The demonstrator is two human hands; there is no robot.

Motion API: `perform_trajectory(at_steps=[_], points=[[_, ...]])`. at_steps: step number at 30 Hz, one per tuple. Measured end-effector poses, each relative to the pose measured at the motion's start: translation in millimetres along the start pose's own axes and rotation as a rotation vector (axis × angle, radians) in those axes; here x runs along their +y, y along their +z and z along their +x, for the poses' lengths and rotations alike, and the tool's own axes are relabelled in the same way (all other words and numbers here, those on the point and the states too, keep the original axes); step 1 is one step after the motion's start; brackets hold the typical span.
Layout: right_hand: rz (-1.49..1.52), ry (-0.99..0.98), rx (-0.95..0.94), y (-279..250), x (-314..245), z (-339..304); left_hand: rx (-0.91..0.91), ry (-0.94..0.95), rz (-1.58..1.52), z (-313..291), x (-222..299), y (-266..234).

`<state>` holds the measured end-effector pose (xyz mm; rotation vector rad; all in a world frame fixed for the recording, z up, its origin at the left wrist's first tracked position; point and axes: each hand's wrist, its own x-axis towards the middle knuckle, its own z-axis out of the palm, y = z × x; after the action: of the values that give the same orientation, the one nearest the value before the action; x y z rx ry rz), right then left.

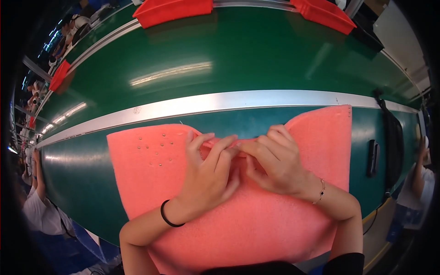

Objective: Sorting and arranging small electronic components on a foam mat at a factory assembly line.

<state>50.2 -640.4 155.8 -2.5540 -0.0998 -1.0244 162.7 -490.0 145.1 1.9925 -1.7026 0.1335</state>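
A coral-pink cloth (220, 229) lies spread before me, its near part toward my body. The middle of its far edge is gathered up and bunched between my hands. My left hand (208, 167) is closed in a pinch on that fold, with the thumb side partly hidden. Right beside it, my right hand (275, 162) grips the same bunched edge, fingertips almost touching the left ones. Whether anything small sits inside the fold cannot be seen. Several small round metallic pieces (160, 164) lie scattered on the cloth's upper left part.
Beyond a silver metal rail (192, 104) runs a green belt surface (256, 55). Red bins (174, 11) stand along its far side. To the right on the bench lie a small black elongated object (373, 158) and a black strap-like item (392, 146). People sit at both sides.
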Motion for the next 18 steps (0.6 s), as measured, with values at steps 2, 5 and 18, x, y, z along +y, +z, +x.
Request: perform_trajectory(at_steps=[2, 5, 18], points=[[-0.020, 0.052, 0.007, -0.3, -1.9, 3.2, -0.001, 0.002, -0.065, -0.4, -3.0, 0.7], [0.000, 0.050, -0.011, -2.8, 2.4, 4.0, 0.006, 0.014, -0.100, -0.3, -4.1, 0.9], [-0.012, 0.099, -0.099, -7.1, 5.5, 4.8, -0.046, 0.025, 0.012, 0.7, -0.4, -1.0]])
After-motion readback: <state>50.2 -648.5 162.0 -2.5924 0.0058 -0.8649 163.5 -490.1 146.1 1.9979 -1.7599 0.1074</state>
